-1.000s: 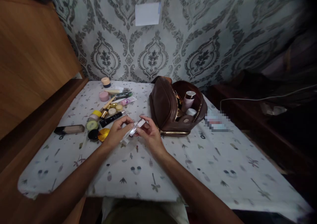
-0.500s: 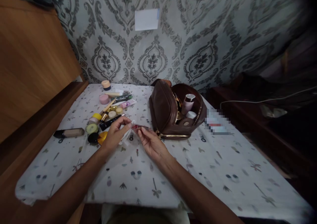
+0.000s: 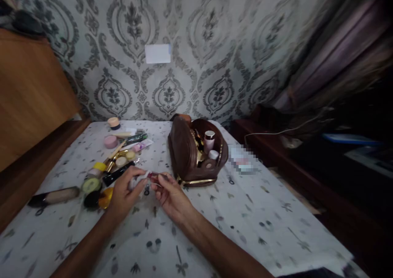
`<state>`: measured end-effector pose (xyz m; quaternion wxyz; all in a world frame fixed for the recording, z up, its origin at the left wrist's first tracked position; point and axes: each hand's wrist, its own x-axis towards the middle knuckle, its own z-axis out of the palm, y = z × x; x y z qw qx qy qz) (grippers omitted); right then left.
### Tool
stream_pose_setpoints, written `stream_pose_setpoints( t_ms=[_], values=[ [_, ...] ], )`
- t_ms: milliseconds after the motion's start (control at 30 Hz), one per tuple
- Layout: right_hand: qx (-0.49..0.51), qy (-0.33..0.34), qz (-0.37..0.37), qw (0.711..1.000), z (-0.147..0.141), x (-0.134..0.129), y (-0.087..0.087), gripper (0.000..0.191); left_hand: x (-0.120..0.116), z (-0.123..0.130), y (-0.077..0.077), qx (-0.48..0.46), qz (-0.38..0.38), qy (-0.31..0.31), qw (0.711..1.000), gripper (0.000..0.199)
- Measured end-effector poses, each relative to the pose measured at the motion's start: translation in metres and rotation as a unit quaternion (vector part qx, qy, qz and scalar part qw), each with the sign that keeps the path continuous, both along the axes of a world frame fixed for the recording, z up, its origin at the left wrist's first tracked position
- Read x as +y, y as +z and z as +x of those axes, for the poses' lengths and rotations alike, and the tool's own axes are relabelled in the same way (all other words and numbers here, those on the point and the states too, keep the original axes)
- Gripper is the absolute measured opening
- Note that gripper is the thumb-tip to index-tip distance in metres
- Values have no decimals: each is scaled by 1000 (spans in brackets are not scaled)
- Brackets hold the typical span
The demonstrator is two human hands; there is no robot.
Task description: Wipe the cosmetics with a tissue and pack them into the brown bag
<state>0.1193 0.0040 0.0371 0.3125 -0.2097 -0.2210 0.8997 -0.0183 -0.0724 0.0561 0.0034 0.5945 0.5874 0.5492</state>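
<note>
My left hand (image 3: 124, 192) pinches a crumpled white wipe (image 3: 134, 182) at the end of a small reddish tube (image 3: 151, 175), probably lip gloss. The tube's other end is between the fingertips of my right hand (image 3: 173, 194); its details are blurred. Just beyond my right hand stands an open brown bag (image 3: 181, 151), with a pinkish bottle (image 3: 209, 143) and a white-lidded jar (image 3: 213, 154) inside. Beside my left hand lie a black tube (image 3: 115, 175), an amber bottle with a black cap (image 3: 105, 197) and a green round jar (image 3: 91, 185).
Farther left are a foundation bottle (image 3: 61, 195), a pink jar (image 3: 110, 141), a peach-lidded jar (image 3: 113, 123) and several other cosmetics on the patterned tablecloth (image 3: 196, 245). A blurred-out packet (image 3: 242, 160) lies right of the bag. A wooden panel (image 3: 33, 81) borders the left side.
The view has tilted up and swung right, so everything sits lower and farther left. Both hands still hold the wipe and tube together, with the right hand's fingers turned slightly more upward.
</note>
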Motion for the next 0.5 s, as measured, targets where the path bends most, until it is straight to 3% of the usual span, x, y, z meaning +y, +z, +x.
stream_pose_setpoints(
  t_ms=[133, 300, 367, 500],
  values=[
    [-62, -75, 221, 970, 20, 1, 36, 39, -2, 0, 4, -16, -25, 44, 999, 10],
    [-169, -107, 434, 879, 59, 38, 89, 27, -2, 1, 0, 1, -73, -4, 997, 14],
    [-206, -130, 484, 841, 71, 57, 100, 25, -2, 1, -2, 9, -87, -15, 996, 16],
    [-279, -166, 566, 758, 83, 85, 104, 20, -1, -1, -2, 12, -116, -17, 993, 22]
  ],
)
